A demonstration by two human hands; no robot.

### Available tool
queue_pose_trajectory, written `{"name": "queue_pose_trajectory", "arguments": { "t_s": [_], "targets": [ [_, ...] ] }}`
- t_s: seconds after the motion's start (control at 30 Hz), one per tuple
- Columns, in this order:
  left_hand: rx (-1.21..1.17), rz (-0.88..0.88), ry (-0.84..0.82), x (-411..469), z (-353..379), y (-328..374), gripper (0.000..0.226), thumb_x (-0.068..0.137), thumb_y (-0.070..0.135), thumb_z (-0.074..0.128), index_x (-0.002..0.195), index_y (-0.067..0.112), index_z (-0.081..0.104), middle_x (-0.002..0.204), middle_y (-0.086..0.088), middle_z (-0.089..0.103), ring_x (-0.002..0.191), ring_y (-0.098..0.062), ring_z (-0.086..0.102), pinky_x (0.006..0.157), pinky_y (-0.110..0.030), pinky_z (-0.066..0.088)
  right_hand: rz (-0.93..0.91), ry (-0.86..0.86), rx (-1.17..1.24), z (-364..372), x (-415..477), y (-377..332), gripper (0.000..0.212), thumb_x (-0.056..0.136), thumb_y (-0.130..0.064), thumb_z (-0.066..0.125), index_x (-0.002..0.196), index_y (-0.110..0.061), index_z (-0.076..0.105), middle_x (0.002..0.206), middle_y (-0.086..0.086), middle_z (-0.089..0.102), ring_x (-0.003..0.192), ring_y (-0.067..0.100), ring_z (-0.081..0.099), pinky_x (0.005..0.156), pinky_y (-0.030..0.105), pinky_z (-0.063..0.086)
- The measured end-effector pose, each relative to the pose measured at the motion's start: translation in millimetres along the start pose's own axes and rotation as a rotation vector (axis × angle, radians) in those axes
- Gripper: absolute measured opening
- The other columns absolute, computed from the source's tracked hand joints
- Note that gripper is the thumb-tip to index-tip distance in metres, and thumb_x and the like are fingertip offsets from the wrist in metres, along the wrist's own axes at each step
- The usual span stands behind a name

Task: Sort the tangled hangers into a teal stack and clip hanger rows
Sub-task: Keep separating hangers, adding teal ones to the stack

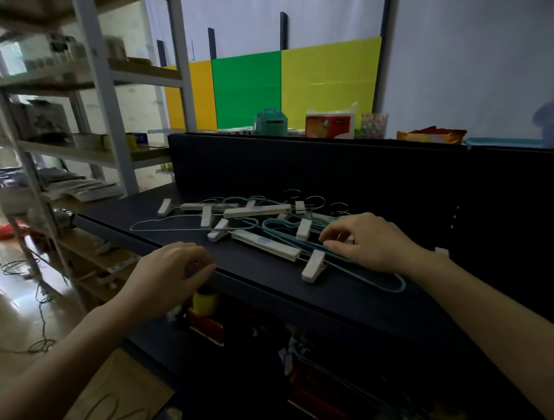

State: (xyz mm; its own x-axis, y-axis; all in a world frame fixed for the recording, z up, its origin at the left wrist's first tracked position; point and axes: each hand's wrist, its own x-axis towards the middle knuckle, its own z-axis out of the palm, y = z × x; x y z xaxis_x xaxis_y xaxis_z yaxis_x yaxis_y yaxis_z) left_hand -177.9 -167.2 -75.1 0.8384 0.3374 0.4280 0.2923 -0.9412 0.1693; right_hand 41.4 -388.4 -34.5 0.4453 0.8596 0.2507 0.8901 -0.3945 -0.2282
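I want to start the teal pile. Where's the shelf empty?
Free on the shelf: the left end beyond the pale wire hanger; the back strip between the tangle and the back panel; the front strip between the left hand and the nearest clip hanger. Crowded: the middle, under the right hand.

The right hand (374,241) hides part of the teal hangers (402,283).

Behind the dark counter (272,282) stand a teal box (271,122), a red-and-white packet (329,123), a patterned cup (374,124) and an orange bag (430,137), with shelving (108,90) at left and cables (40,299) on the floor.
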Motion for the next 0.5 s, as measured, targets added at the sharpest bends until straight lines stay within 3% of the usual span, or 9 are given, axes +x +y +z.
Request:
{"name": "queue_pose_trajectory", "arguments": {
  "t_s": [0.23, 0.33, 0.5],
  "targets": [
    [0.004, -0.007, 0.024, 40.5, 7.5, -48.9, 0.015, 0.088, 0.036, 0.054, 0.095, 0.027, 0.064, 0.091, 0.012, 0.060, 0.085, -0.005, 0.054, 0.071, -0.023, 0.047, -0.034, -0.039, 0.050, 15.6, 86.8, -8.4, 0.021, 0.090, -0.041, 0.052, 0.108, -0.033, 0.061, 0.100, -0.012, 0.060, 0.098, 0.012, 0.059, 0.086, 0.037, 0.051],
    [0.033, -0.026, 0.004, 61.5, 7.2, -71.2, 0.015, 0.088, 0.039, 0.052, 0.097, 0.031, 0.062, 0.091, 0.016, 0.054, 0.088, -0.004, 0.052, 0.072, -0.022, 0.042, -0.047, -0.081, 0.040, 23.8, 125.9, -13.0, 0.026, 0.092, -0.041, 0.049, 0.114, -0.030, 0.059, 0.103, -0.011, 0.057, 0.100, 0.013, 0.057, 0.086, 0.037, 0.050],
    [0.078, -0.077, -0.021, 87.6, 9.0, -110.7, 0.030, 0.085, 0.046, 0.053, 0.107, 0.028, 0.060, 0.098, 0.015, 0.048, 0.095, -0.004, 0.049, 0.077, -0.021, 0.040, -0.036, -0.219, -0.083, 37.3, 182.3, -14.5, 0.044, 0.093, -0.042, 0.046, 0.132, -0.021, 0.046, 0.130, -0.003, 0.050, 0.116, 0.018, 0.050, 0.095, 0.035, 0.044]
  ]
}}
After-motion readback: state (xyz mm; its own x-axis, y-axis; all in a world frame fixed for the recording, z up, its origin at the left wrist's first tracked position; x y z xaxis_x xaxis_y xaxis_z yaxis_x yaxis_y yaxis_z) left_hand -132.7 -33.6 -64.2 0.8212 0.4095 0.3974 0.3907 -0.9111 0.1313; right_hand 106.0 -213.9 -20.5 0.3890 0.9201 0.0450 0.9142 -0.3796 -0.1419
